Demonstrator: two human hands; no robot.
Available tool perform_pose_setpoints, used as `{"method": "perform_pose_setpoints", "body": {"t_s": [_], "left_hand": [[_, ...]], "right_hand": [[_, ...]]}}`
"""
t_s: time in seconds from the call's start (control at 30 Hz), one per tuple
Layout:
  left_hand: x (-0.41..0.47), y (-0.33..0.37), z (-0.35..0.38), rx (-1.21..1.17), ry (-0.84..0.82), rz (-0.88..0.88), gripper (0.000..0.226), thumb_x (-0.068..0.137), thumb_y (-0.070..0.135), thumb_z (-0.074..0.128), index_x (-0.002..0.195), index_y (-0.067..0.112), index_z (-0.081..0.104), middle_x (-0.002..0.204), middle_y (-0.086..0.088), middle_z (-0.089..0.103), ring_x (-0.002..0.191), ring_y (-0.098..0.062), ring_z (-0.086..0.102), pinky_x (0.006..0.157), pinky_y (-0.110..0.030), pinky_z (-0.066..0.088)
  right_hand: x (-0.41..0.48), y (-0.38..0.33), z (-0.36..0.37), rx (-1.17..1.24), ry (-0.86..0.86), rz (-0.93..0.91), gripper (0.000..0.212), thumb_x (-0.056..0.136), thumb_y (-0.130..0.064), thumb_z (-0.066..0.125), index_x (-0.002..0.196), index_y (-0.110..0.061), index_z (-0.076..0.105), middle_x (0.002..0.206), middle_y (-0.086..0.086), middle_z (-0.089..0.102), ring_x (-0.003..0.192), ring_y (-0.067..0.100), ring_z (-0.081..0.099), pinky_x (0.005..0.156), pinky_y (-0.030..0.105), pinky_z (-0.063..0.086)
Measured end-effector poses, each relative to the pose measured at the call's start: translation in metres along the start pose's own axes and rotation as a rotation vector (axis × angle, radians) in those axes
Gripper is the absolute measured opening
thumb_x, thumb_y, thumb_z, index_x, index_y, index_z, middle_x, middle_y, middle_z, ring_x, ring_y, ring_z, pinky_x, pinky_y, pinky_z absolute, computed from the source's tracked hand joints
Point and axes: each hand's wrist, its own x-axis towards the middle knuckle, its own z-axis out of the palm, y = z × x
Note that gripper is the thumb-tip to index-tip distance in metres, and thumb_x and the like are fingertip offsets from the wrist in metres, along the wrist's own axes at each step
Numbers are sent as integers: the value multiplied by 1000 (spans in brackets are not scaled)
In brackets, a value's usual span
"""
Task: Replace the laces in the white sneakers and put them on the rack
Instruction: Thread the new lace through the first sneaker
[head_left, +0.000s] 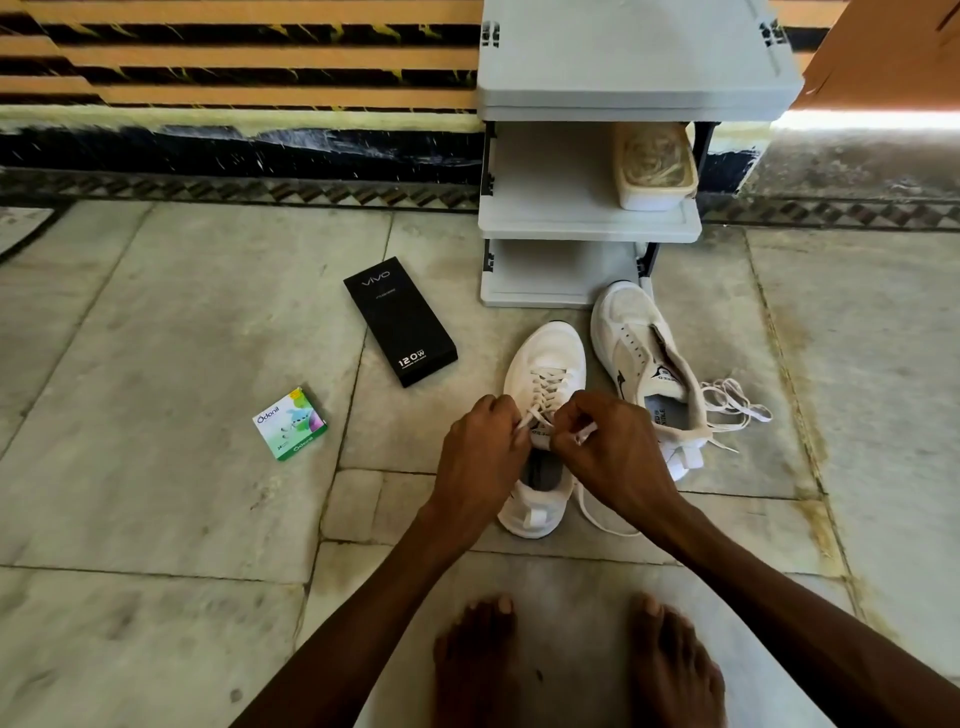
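Observation:
A white sneaker (545, 364) stands on the floor, toe pointing away, with a lace (545, 387) crossed through its eyelets. My left hand (480, 457) pinches one lace end at the top of the tongue. My right hand (613, 452) pinches the other end, whose tip pokes out between the fingers. A loose length of lace (597, 519) trails on the floor under my right wrist. A second white sneaker (639, 358) lies to the right with bare eyelets, and a loose lace (732, 402) is bunched beside it. The grey rack (587, 223) stands just behind the shoes.
A clear box of laces (654, 166) sits on the rack's middle shelf. A black phone box (400, 322) and a small green and white carton (290, 423) lie on the stone floor to the left. My bare feet (576, 660) are at the bottom edge.

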Motion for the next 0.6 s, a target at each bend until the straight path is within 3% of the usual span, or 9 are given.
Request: {"method": "perform_pose_setpoints", "body": {"t_s": [0.1,0.17,0.37,0.5,0.6], "left_hand": [[-3,0,3,-121,89,-58,13,93,27,64,96,14,65,93,1,68,78,-9,61,65,-9,42],[-4,1,5,-198,133,-86,10,90,25,68,90,15,66,84,4,69,70,-5,60,63,-9,45],[1,11,9,-265,143,-94,14,87,28,73,85,16,67,73,14,60,57,4,53,53,-4,38],[3,2,5,-295,99,-99,10,86,28,73,89,18,70,74,15,62,60,8,54,55,-3,40],[6,-3,1,-336,44,-114,11,83,28,76,90,20,74,73,17,63,63,7,58,57,-3,41]], "right_hand": [[4,0,-3,49,42,31,10,76,-15,75,74,-19,66,67,-11,66,64,2,63,58,23,52],[8,-1,-4,61,46,26,12,77,-14,76,74,-20,66,67,-12,67,64,1,64,58,21,52],[13,-2,2,59,8,33,13,80,-12,75,80,-25,75,73,-11,73,69,1,67,69,29,57],[10,-3,1,28,-3,20,25,82,-4,68,87,-27,78,83,-10,75,74,0,66,68,18,52],[7,-7,6,-28,16,70,18,80,-9,70,88,-26,74,78,-8,73,72,5,66,65,21,52]]}}
